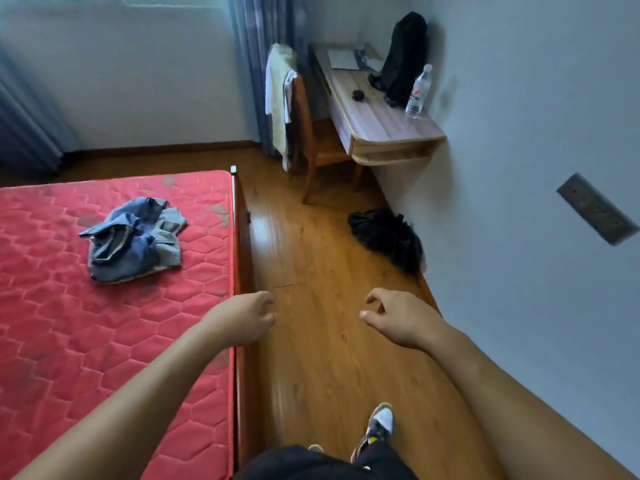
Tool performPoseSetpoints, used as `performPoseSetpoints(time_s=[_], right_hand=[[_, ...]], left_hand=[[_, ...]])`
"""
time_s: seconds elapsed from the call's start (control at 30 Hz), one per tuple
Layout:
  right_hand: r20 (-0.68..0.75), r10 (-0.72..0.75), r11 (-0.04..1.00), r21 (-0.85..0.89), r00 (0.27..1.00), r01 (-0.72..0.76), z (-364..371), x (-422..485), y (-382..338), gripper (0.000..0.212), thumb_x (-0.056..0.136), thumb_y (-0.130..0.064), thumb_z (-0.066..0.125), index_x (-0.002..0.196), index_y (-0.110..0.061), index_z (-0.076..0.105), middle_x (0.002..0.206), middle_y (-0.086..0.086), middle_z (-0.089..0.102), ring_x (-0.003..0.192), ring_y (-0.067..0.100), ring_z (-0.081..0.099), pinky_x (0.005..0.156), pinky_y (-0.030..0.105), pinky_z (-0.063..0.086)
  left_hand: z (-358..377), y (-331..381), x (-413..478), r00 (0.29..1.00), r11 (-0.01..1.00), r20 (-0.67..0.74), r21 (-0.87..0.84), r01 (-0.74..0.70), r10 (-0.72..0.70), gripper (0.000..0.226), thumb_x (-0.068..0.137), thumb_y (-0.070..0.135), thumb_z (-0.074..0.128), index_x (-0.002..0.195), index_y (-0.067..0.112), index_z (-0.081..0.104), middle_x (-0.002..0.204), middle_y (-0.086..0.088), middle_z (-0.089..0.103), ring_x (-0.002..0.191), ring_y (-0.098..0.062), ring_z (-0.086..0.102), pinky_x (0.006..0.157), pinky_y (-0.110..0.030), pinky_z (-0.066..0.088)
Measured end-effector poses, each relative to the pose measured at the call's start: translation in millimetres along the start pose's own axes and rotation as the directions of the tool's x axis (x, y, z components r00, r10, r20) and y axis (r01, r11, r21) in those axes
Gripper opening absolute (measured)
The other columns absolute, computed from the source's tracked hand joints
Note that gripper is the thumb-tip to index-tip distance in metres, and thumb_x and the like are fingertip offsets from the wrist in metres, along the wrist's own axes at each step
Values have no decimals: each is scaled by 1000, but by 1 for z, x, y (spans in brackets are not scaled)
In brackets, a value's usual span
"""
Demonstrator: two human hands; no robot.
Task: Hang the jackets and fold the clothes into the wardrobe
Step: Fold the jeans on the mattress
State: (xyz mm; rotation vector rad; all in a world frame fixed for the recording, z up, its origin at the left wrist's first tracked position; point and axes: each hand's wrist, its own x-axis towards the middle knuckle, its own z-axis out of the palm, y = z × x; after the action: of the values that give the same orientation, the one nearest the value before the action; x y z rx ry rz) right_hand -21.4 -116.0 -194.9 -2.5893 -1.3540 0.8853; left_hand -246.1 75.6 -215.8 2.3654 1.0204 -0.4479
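A crumpled pile of blue denim and grey clothes (133, 239) lies on the red mattress (69, 341) to my left. A black garment (386, 237) sits in a heap on the wooden floor by the right wall. A pale garment (278, 95) hangs over the back of the chair. My left hand (247, 317) hovers above the bed's right edge, fingers loosely curled, holding nothing. My right hand (391, 315) hangs over the floor, also loosely curled and empty. No wardrobe is in view.
A wooden chair (311, 140) stands tucked at a wall-mounted desk (377, 123) carrying a black backpack (403, 57), a water bottle (419, 91) and papers. A wooden bed frame (242, 258) borders the floor aisle. Curtains hang at the back. My shoe (379, 426) is below.
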Motion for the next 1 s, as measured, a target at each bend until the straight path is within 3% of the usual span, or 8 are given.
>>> performPoseSetpoints(time_s=[0.17,0.33,0.53,0.67,0.8,1.0], right_hand=[[64,-164,985,-46,984,167,-32,111,-11,46,98,-58,52,136,-32,53,127,-4,65,104,14,64,88,38,59],[134,-299,942,-114,945,315,-84,223,-26,43,97,-58,54,133,-34,53,128,-7,64,105,13,65,86,32,60],[275,-483,809,-223,831,544,-128,338,-86,43,92,-63,51,124,-36,56,121,-8,67,105,13,64,86,39,59],[406,-553,702,-243,728,669,-123,385,-145,39,93,-59,52,121,-33,59,118,-8,68,106,17,65,88,40,56],[486,-615,582,-251,621,773,-110,433,-212,37,96,-52,54,125,-31,59,123,-8,66,113,19,62,85,32,50],[524,-620,526,-274,583,805,-106,506,-295,38,91,-54,52,122,-33,59,118,-9,69,108,16,65,90,39,56]], left_hand=[[-24,-14,56,983,981,-52,-94,168,-173,44,97,43,56,137,24,56,120,-4,70,108,-24,65,88,-31,48],[-56,-14,101,924,909,-78,-228,350,-375,44,94,46,55,135,30,57,122,-2,70,109,-22,65,93,-35,51],[-76,-19,130,815,766,-57,-382,517,-577,48,93,48,51,138,33,53,124,2,69,115,-19,64,98,-38,50],[-82,-39,142,737,670,-40,-452,589,-675,45,98,43,52,141,29,52,129,0,67,120,-20,61,99,-35,47],[-91,-86,160,658,579,-32,-508,638,-752,47,98,44,52,142,29,51,133,-2,64,123,-21,59,101,-34,46],[-132,-163,209,616,501,-1,-583,640,-788,48,98,46,51,144,31,49,140,-2,60,127,-21,57,105,-36,45]])
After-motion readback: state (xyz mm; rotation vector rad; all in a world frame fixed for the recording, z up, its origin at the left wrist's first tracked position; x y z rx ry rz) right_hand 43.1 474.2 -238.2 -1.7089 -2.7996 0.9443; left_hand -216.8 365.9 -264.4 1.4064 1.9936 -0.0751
